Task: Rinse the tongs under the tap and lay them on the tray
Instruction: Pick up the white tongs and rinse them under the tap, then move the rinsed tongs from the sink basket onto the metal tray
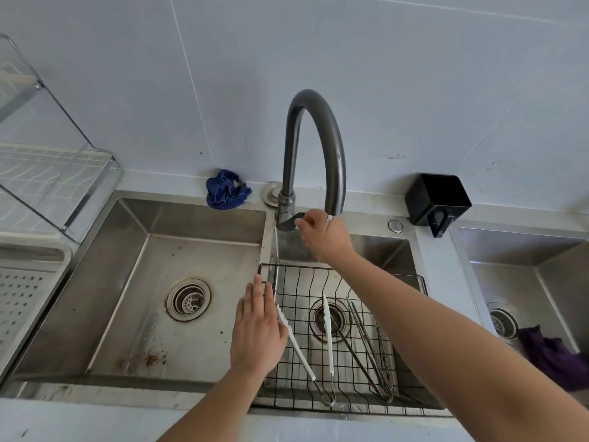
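White-tipped tongs (328, 339) and plain metal tongs (366, 349) lie in a black wire basket (347, 275) set in the middle sink. My left hand (258, 330) rests flat with fingers together on the basket's left edge, over one white tong arm, gripping nothing. My right hand (322, 234) reaches up to the dark curved tap (314, 148), with its fingers pinched on the tap's lever (288, 222). A thin stream of water shows under the spout beside that hand. A perforated metal tray (22, 298) sits at the far left.
The large left sink (153, 282) has a drain strainer. A blue cloth (226, 188) lies behind it. A dish rack (47, 173) stands at the left, a black holder (438, 199) at the right, and a purple cloth (551, 355) in the right sink.
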`<act>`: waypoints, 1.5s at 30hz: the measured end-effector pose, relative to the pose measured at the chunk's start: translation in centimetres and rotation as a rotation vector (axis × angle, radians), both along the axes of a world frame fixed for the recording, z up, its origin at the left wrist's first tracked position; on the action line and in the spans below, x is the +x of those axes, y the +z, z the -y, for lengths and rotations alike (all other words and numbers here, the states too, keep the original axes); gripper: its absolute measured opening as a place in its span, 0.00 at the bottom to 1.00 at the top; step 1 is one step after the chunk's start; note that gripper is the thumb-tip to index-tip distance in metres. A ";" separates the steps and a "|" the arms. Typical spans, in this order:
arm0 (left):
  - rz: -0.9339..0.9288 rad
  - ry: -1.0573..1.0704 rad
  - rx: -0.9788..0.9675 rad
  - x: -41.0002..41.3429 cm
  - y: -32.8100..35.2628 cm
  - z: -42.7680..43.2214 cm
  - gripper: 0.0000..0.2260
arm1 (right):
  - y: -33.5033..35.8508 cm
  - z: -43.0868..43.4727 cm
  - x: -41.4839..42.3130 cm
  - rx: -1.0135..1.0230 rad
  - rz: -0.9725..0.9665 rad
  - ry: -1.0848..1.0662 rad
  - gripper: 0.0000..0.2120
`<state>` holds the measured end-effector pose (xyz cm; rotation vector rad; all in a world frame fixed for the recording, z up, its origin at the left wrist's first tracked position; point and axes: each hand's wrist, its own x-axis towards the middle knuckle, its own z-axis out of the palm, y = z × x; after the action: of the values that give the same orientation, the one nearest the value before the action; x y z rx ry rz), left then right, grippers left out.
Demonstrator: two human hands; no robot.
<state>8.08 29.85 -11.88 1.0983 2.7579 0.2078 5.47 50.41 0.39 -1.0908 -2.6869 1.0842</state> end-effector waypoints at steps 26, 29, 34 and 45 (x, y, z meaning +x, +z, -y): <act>-0.023 0.013 -0.030 0.1 0.2 -0.2 0.36 | -1.2 -1.6 -1.8 -0.037 -0.123 -0.065 0.13; 0.000 0.019 -0.023 -0.1 0.5 -0.1 0.35 | -0.7 -1.5 -1.3 0.009 -0.059 0.014 0.13; -0.006 0.010 0.028 0.2 1.4 0.2 0.32 | -0.4 -1.1 3.4 0.063 -0.034 0.085 0.08; 0.389 0.140 0.075 6.6 4.4 0.6 0.18 | -7.1 0.3 20.8 0.003 0.254 -0.132 0.06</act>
<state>14.67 29.28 -7.50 0.7809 2.4903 0.4902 26.24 50.14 -6.76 -1.4741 -2.7482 0.9806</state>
